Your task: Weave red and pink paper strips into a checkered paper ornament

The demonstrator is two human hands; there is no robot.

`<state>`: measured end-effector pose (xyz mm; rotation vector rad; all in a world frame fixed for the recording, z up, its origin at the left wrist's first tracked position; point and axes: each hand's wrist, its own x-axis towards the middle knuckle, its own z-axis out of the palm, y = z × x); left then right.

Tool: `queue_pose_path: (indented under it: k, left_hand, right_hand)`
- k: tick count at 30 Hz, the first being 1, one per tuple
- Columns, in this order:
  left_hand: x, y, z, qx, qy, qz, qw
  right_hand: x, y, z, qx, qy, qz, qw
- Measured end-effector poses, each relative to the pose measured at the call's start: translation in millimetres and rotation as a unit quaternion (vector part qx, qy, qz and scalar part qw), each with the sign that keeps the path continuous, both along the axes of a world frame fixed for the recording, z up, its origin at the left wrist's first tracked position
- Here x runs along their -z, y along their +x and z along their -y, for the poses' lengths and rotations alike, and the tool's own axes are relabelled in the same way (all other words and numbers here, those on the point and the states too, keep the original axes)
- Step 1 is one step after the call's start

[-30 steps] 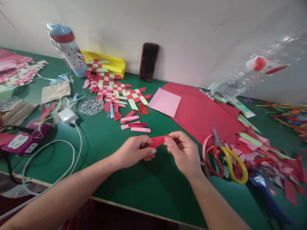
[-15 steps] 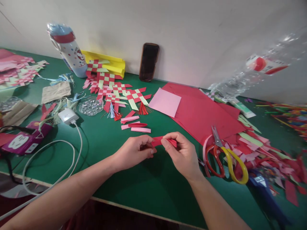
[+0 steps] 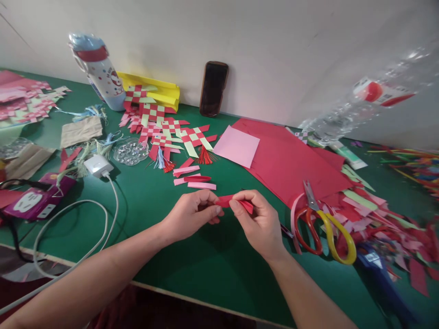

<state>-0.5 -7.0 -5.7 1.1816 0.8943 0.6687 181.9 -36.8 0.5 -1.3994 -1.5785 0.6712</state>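
Observation:
A folded red paper strip [image 3: 229, 201] is held just above the green table [image 3: 206, 269] between both hands. My left hand [image 3: 192, 214] pinches its left end, fingers curled. My right hand [image 3: 260, 221] pinches its right end between thumb and fingertips. Just beyond the hands lie a few folded pink and red strips [image 3: 194, 178]. Farther back is a row of woven red, pink and pale green paper pieces [image 3: 164, 125] with tassels. Red paper sheets [image 3: 288, 160] with a pink square [image 3: 236, 146] on top lie at the right.
Scissors with red and yellow handles [image 3: 324, 224] lie right of my right hand beside a heap of paper scraps [image 3: 377, 219]. A white charger [image 3: 98, 165] with its cable, a tray of googly eyes [image 3: 130, 151], a drink bottle [image 3: 98, 68], a phone [image 3: 213, 89] against the wall and a clear plastic bottle [image 3: 360, 105] stand around.
The right hand's fingers have slid along the red strip and folded its end over; the strip looks shorter and more doubled. The left hand has barely moved.

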Motion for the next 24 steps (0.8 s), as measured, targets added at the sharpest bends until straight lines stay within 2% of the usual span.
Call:
queue_pose_path:
  k: [14,24]
  left_hand:
    - [-3.3,-0.8,0.7,-0.028,0.043,-0.039,0.998]
    - [-0.8,-1.6,-0.9,-0.008,0.080,-0.074,0.994]
  right_hand:
    - [-1.5,-0.3,0.1,-0.012,0.023,0.035,0.999]
    - [1.6,1.2,-1.3,-0.037,0.027,0.043,0.998]
